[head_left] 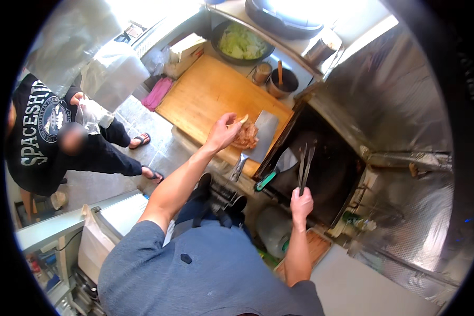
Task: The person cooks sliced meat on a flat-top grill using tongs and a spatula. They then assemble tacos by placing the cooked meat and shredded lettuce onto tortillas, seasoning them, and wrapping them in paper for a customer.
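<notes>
My left hand point(224, 132) is over the wooden cutting board point(203, 87), its fingers closed on a small pale piece of food point(243, 119). Just beneath it lies a heap of browned, cooked-looking meat point(247, 137). A cleaver point(264, 134) rests on the board against the meat, its handle pointing toward me over the near edge. Gripped in my right hand point(302, 203) is a pair of metal tongs point(306, 164), tips pointing away over the dark griddle point(332, 184). A scraper with a green handle point(266, 181) lies across the griddle's left side.
Behind the board stand a bowl of chopped lettuce point(242, 42), a jar point(262, 72) and a dark pot point(282, 83) with a wooden handle in it. A pink cloth point(157, 94) hangs at the board's left. Another person point(52, 131) holds a plastic bag at far left. Foil-covered walls point(400, 100) flank the griddle.
</notes>
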Demonstrator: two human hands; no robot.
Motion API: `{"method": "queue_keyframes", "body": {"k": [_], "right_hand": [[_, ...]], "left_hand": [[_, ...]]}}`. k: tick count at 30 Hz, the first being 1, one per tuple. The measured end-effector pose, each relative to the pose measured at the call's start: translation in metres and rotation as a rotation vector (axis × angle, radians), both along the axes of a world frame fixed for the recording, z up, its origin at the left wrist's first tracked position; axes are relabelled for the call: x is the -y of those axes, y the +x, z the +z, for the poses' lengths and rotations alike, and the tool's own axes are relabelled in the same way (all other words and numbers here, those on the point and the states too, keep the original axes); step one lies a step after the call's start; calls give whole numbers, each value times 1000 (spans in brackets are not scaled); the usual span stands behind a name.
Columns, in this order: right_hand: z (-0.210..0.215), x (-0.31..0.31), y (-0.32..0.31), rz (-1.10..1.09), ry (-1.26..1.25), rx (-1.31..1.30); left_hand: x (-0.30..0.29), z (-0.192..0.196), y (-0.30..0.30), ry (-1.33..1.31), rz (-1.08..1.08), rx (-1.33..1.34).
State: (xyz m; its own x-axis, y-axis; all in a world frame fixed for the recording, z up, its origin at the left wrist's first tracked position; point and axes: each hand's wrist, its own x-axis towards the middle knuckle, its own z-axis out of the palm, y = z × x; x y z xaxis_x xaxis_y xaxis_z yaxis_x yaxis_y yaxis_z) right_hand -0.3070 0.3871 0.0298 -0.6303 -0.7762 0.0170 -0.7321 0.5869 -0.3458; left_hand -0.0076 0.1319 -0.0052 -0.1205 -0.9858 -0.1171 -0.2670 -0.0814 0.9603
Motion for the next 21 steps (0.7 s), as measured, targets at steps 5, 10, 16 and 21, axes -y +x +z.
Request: {"method": "queue_keyframes", "body": {"k": [5,10,16,21], "right_hand": [[-24,0,-1,44,150,-88],[4,-9,36,101,-137,-49],[39,12,73,-47,-269,492],[71,104,116,-25,-611,1479]], "left_hand": [[114,39,-54,-506,-135,451],[228,22,-108,-602,-291,765],[215,49,-80,-630,-181,569],[96,171,-22,-671,-303,146]]}}
